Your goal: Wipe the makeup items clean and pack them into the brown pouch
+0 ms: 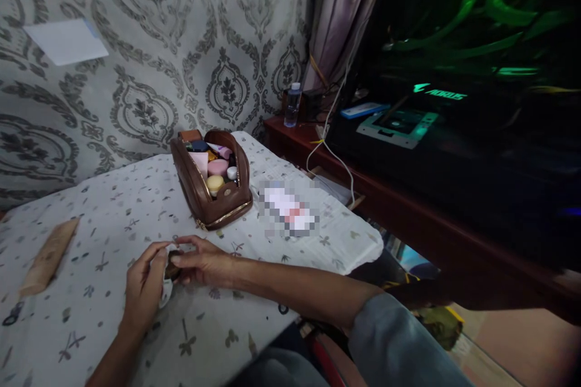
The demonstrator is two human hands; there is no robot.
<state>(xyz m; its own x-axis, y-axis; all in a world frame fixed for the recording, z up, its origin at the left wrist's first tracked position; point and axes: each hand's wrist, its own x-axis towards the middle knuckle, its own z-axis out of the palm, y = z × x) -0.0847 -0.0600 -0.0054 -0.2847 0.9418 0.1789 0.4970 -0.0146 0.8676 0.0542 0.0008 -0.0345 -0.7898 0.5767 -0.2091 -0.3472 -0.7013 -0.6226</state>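
Observation:
Both my hands meet above the patterned white sheet, in front of an open brown toiletry bag (229, 208). My left hand (144, 283) has its fingers closed round a white tissue-like piece (167, 297), whose end hangs below the fingers. Against it sits a small dark brownish round item (172, 268), pinched by the thumb and fingers of my right hand (202, 261). Its exact kind is too small and partly covered to make out. Inside the bag lie a pink rounded item (218, 167), a yellow-lidded jar (215, 184) and several other small containers.
A brown paper-like pouch (49, 257) lies on the sheet at left. Right of the bag is a blurred-out object (289, 208). A water bottle (292, 106) stands on the dark red desk (329, 157), with a white cable (338, 163) hanging over its edge.

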